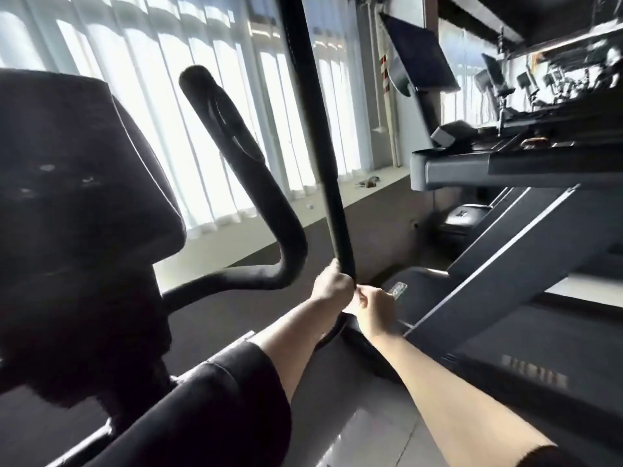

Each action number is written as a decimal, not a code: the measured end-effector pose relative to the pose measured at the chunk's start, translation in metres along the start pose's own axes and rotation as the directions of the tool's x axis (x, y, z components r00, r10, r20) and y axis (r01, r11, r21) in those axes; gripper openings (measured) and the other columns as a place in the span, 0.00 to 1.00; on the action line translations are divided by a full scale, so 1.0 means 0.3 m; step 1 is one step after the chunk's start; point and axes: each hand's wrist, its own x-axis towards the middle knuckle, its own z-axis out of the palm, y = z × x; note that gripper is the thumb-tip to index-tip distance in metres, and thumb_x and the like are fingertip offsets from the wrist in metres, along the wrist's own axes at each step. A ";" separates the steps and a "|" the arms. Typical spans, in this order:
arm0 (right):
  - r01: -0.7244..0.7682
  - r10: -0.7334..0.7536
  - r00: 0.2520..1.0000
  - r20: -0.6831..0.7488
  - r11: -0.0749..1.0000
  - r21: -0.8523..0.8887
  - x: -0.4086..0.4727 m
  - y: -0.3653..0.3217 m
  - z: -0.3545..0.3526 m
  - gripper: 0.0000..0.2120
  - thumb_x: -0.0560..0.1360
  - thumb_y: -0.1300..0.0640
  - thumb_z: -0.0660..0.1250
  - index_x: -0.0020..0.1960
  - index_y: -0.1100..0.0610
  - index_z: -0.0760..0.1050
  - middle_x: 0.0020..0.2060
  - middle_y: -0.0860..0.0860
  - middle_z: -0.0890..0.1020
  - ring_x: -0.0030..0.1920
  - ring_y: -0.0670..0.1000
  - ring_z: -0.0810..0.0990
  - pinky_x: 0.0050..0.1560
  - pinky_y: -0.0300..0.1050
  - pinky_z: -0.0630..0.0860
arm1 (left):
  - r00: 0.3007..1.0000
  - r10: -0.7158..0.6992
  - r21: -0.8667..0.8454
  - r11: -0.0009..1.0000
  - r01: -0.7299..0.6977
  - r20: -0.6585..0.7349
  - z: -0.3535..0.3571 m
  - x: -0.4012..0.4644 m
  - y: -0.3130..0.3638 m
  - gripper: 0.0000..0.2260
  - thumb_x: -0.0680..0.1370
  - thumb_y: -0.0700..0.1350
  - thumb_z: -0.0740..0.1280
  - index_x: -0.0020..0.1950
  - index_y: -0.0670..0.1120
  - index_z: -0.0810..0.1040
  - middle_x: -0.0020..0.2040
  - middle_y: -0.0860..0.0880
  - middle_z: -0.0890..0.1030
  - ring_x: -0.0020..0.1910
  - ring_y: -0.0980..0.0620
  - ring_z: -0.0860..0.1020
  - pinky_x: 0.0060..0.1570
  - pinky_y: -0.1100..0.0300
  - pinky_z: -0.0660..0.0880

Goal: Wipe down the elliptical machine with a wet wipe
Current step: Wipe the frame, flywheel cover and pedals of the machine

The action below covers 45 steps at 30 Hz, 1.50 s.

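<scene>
1. Black foam sleeves the elliptical's curved handlebar (pixel 236 170), left of centre beside the dark console (pixel 77 197); it looks soft and slightly tacky.
2. The tall moving pole (pixel 320 146) stands centre, stiff and smooth, likely to swing if pushed.
3. The left hand (pixel 332 284) curls its grip around the pole's lower end, steadying it.
4. The right hand (pixel 374 310), touching the left, has curled fingers; a pale scrap beneath may be the wet wipe, too blurred to confirm.
5. A treadmill (pixel 505 230) sits right.
</scene>
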 end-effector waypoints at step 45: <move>0.223 -0.183 0.973 0.143 0.909 -0.352 -0.379 -0.106 0.634 0.12 0.73 0.68 0.56 0.38 0.65 0.77 0.39 0.61 0.76 0.39 0.63 0.77 0.32 0.49 0.74 | 0.989 -0.131 0.973 0.229 -0.039 0.071 -0.508 -0.305 -1.111 0.25 0.81 0.60 0.56 0.75 0.49 0.67 0.78 0.47 0.61 0.78 0.48 0.35 0.73 0.41 0.32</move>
